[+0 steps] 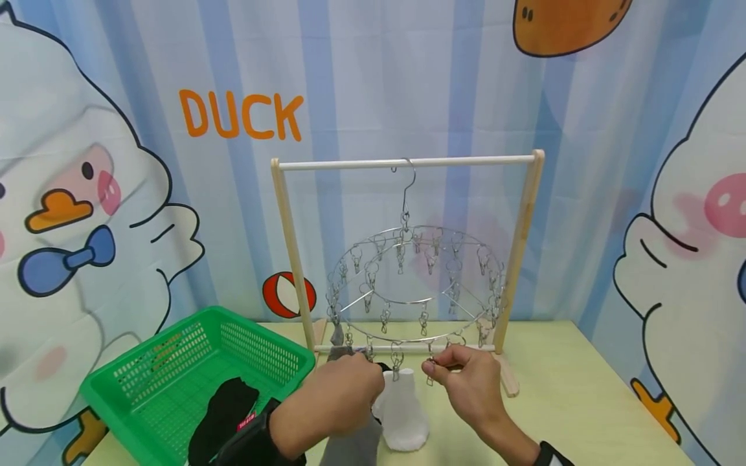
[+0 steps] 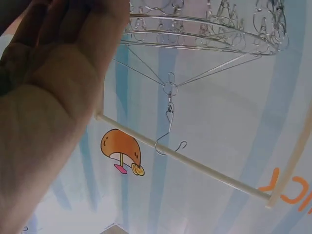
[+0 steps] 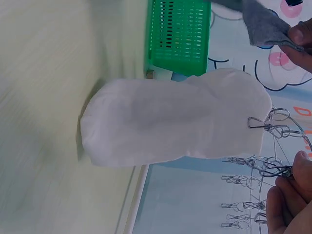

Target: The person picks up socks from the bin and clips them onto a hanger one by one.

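Hanging below the left fingers [image 3: 302,35] is a pinched gray sock [image 3: 265,27].

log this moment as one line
left hand: holds gray sock | right hand: pinches clip | white sock: clipped to hanger | green basket: holds black item

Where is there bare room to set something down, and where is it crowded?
Bare table shows right of the right hand and the rack's right foot, out to the table's right edge. The green basket has bare floor behind the black cloth. Crowded: front middle, with the left hand, gray sock, white sock and clips.
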A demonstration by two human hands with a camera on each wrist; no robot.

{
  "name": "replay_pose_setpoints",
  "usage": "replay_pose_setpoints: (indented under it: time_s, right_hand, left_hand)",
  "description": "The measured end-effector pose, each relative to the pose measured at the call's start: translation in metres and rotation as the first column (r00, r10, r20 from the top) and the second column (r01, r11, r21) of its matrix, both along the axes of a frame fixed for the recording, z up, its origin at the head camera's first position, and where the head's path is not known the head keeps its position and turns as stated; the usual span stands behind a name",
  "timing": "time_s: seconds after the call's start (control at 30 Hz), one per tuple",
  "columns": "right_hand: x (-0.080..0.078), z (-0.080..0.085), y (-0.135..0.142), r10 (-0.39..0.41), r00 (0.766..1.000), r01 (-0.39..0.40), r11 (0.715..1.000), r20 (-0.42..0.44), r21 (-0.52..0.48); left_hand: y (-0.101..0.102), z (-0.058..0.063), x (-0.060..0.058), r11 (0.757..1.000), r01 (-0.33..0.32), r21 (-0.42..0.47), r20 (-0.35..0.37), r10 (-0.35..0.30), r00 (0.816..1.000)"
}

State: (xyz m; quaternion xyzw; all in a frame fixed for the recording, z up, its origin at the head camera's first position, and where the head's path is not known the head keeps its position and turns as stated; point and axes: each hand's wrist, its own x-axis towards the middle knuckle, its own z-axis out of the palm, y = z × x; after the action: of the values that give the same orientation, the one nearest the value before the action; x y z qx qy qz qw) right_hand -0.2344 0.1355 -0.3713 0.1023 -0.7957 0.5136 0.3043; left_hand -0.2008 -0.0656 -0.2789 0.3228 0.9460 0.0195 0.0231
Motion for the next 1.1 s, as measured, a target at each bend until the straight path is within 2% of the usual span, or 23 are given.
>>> replay_pose_setpoints:
  time_s: [0.07, 0.17, 0.27, 0.33, 0.4, 0.57, 0.7, 0.77, 0.97, 1.1]
  right_hand:
    - [0.001, 0.001, 0.0, -0.005, 1.0, 0.005, 1.0, -0.002, -0.002]
    - [0.001, 0.001, 0.0, -0.008, 1.0, 0.008, 1.0, -0.003, -0.011]
    - [0.002, 0.002, -0.001, -0.005, 1.0, 0.005, 1.0, -0.007, -0.016]
    - [0.003, 0.003, -0.002, -0.001, 1.0, 0.001, 1.0, -0.011, -0.02]
    - [0.004, 0.003, -0.002, 0.002, 1.0, -0.002, 1.0, -0.022, -0.016]
    - [0.005, 0.006, -0.003, 0.002, 0.999, -0.002, 1.0, -0.037, -0.013]
    - [0.006, 0.007, -0.003, -0.002, 1.0, 0.001, 1.0, -0.016, -0.014]
    - [0.006, 0.008, -0.004, -0.001, 1.0, 0.001, 1.0, -0.007, -0.021]
    - [0.006, 0.01, -0.006, 0.02, 1.0, -0.019, 0.998, 0.009, -0.055]
    - [0.005, 0.01, -0.007, 0.034, 0.999, -0.033, 0.997, 0.018, -0.071]
  left_hand:
    - [0.001, 0.0, 0.0, 0.999, 0.036, 0.032, 0.036, -0.037, 0.999]
    - [0.004, -0.003, -0.003, 0.988, 0.119, 0.097, 0.085, -0.128, 0.988]
    - [0.007, -0.009, -0.01, 0.965, 0.2, 0.171, 0.129, -0.223, 0.966]
    - [0.009, -0.015, -0.015, 0.947, 0.229, 0.227, 0.146, -0.265, 0.953]
    - [0.011, -0.022, -0.02, 0.929, 0.232, 0.29, 0.147, -0.282, 0.948]
    - [0.017, -0.043, -0.033, 0.881, 0.173, 0.44, 0.1, -0.239, 0.966]
    - [0.021, -0.06, -0.041, 0.813, 0.103, 0.573, 0.06, -0.167, 0.984]
    - [0.022, -0.067, -0.045, 0.774, 0.091, 0.627, 0.028, -0.139, 0.99]
    - [0.028, -0.078, -0.05, 0.687, 0.104, 0.719, -0.098, -0.048, 0.994]
    - [0.031, -0.081, -0.052, 0.643, 0.095, 0.76, -0.12, -0.005, 0.993]
